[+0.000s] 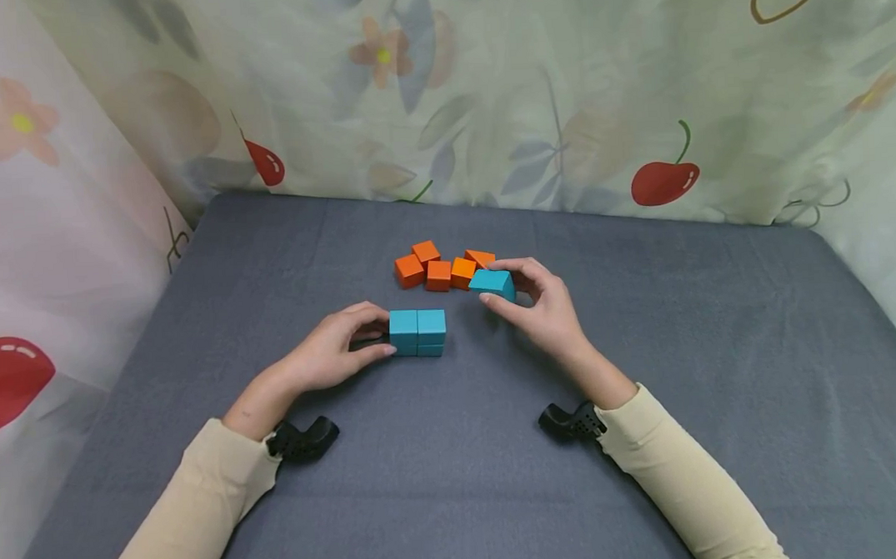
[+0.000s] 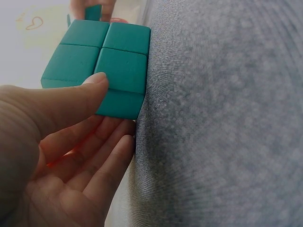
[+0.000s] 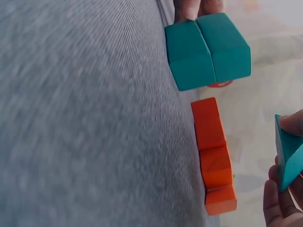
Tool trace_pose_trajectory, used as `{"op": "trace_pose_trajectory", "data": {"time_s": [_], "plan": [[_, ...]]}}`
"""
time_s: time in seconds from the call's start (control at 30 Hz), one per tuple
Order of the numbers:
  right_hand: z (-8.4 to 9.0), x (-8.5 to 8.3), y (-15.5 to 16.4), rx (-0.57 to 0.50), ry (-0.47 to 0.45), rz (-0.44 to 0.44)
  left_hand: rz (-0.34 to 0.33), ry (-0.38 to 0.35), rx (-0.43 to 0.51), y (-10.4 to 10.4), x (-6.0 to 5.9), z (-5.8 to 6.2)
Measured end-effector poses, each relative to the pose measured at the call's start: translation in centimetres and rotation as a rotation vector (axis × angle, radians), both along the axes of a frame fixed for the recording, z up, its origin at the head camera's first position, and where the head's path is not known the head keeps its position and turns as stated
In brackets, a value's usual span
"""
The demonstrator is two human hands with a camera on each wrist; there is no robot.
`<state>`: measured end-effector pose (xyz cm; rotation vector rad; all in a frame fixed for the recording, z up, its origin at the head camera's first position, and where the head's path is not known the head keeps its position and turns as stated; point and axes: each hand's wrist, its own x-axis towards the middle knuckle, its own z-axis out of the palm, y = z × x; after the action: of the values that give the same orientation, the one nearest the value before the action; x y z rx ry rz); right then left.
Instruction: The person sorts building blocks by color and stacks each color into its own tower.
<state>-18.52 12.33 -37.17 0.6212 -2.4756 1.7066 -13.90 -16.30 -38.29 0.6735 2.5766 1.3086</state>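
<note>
Several teal blocks (image 1: 417, 324) stand pressed together as a compact stack on the grey cloth, two across and two high. My left hand (image 1: 334, 351) holds the stack at its left end, the thumb on the near face and the fingers around the left and far side. To the right, my right hand (image 1: 545, 313) pinches a teal triangular block (image 1: 491, 284) between thumb and fingers. In the right wrist view this triangular block (image 3: 286, 153) is raised off the cloth, apart from the stack. The left wrist view shows the stack (image 2: 122, 66) with its seams closed.
Just beyond the stack lies a loose group of orange blocks (image 1: 439, 276), with an orange triangular block (image 1: 480, 258) at its right end, partly behind the held piece. Grey cloth (image 1: 457, 479) covers the table. A patterned curtain (image 1: 515, 101) hangs along the back and left.
</note>
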Motion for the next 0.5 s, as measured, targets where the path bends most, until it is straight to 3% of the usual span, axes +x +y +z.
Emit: {"op": "trace_pose_trajectory", "data": {"time_s": [0.5], "plan": [[0.2,0.9,-2.0,-0.041,0.024,0.056,0.006,-0.004,-0.003,0.0,0.0,-0.1]]}}
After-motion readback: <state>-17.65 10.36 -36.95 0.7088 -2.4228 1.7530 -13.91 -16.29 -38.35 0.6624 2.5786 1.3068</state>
